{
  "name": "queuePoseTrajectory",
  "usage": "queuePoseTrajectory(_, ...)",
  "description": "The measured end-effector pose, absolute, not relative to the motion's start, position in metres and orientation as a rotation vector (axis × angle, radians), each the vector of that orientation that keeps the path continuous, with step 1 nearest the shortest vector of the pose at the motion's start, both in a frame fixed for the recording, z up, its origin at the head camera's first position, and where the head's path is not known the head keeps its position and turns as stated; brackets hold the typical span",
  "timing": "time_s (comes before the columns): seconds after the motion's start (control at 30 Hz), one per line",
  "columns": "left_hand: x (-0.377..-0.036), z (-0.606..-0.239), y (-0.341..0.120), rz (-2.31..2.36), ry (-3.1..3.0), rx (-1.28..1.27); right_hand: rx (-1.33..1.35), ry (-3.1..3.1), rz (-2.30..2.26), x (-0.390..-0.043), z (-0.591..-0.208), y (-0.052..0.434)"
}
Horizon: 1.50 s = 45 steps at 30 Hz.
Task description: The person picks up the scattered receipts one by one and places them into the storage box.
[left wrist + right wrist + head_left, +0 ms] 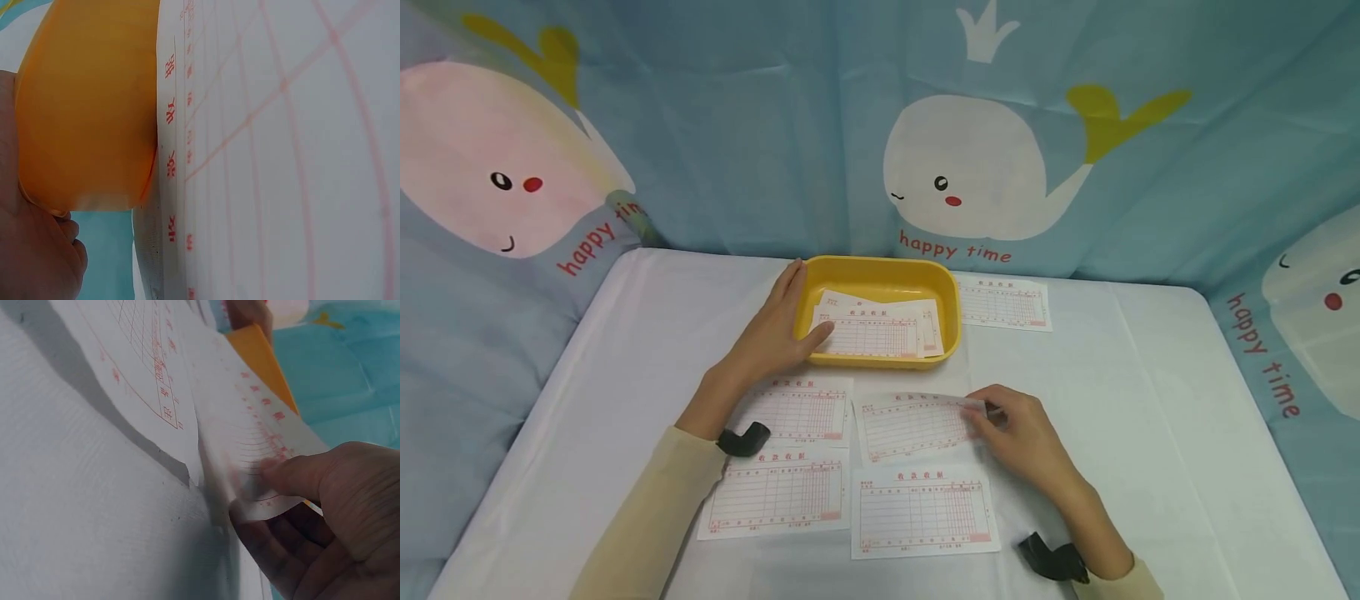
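Note:
My left hand (775, 329) grips the left end of a yellow plastic tray (957, 321), thumb over the near rim and fingers along the outer wall. Inside the tray lie several printed receipt slips (868, 337) with red lines. My right hand (1018, 429) pinches the right edge of another receipt slip (913, 429) between thumb and fingers. That edge is lifted and the slip bends, as the right wrist view also shows with the slip (259, 434) between thumb and fingertips. In the left wrist view, the tray's wall (87, 112) stands beside my left hand (37, 250).
Below the lifted slip lies a flat receipt slip (925, 512). Two more, an upper slip (808, 410) and a lower slip (778, 493), lie to the left. One slip (1007, 304) lies right of the tray. A white cloth (1150, 458) covers the table; a blue whale-print curtain (760, 125) hangs behind.

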<state>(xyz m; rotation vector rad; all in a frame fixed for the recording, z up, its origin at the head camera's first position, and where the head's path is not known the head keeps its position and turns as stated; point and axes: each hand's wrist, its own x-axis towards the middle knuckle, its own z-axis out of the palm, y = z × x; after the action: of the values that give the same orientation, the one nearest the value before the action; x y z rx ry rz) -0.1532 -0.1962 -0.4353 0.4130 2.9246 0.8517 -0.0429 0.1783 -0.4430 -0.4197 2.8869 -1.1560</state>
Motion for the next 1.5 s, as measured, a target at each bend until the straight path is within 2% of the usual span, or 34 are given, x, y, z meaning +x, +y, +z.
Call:
queuePoseTrajectory(0.63, -0.15, -0.434, -0.198, 0.85, 2.921, 0.39, -0.344, 2.771, -1.157, -0.041, -0.434, 0.188)
queuePoseTrajectory(1.03, -0.15, -0.437, -0.198, 0.871, 2.917, 0.398, -0.059, 2.467, -1.449, -0.047, -0.426, 0.207)
queuePoseTrajectory(1.5, -0.155, -0.436, -0.196, 0.867, 2.927, 0.397, -0.043, 2.458, -1.738, -0.071, -0.407, 0.209)
